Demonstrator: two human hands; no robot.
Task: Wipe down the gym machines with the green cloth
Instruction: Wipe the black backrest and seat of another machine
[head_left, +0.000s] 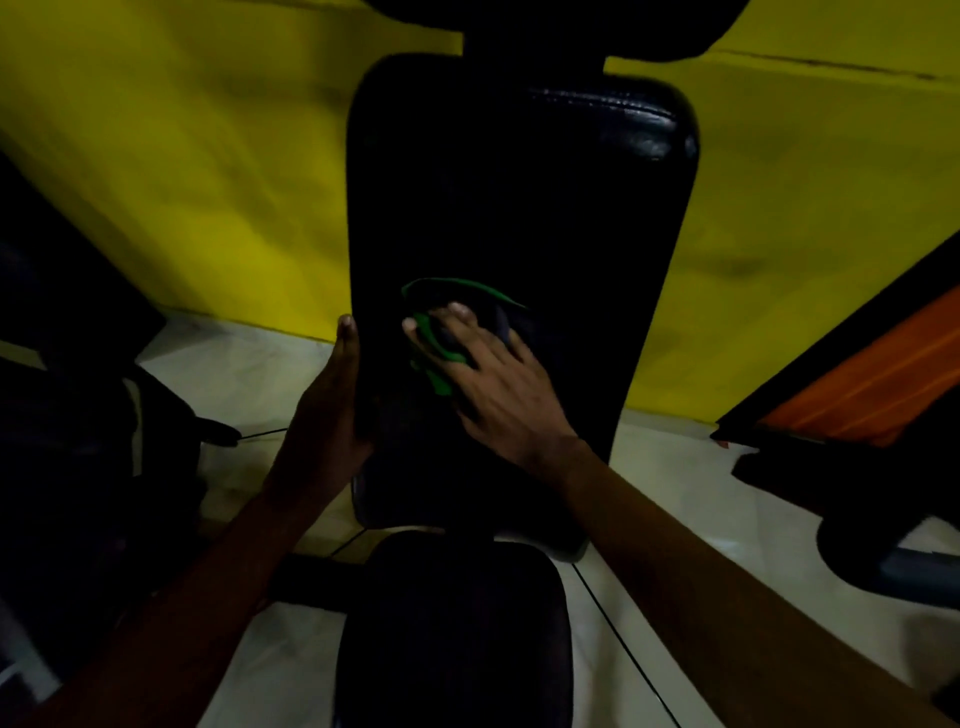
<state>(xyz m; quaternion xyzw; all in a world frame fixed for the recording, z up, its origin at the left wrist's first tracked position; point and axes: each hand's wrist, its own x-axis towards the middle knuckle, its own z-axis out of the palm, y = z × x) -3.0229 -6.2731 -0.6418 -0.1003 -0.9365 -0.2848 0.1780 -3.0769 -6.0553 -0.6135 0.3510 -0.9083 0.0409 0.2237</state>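
Observation:
A black padded backrest (519, 197) of a gym bench stands in the middle of the view, with a black seat pad (452, 623) below it. The green cloth (441, 332) lies on the lower part of the backrest. My right hand (483, 374) presses flat on the cloth with fingers spread and straight. My left hand (332, 400) rests along the backrest's left edge, thumb side up; whether its fingers curl behind the pad is hidden.
A yellow wall (182, 156) stands behind the bench. The floor (249, 379) is pale tile. Dark equipment (67, 415) sits at the left. An orange and black machine part (872, 384) and a dark base (883, 545) are at the right.

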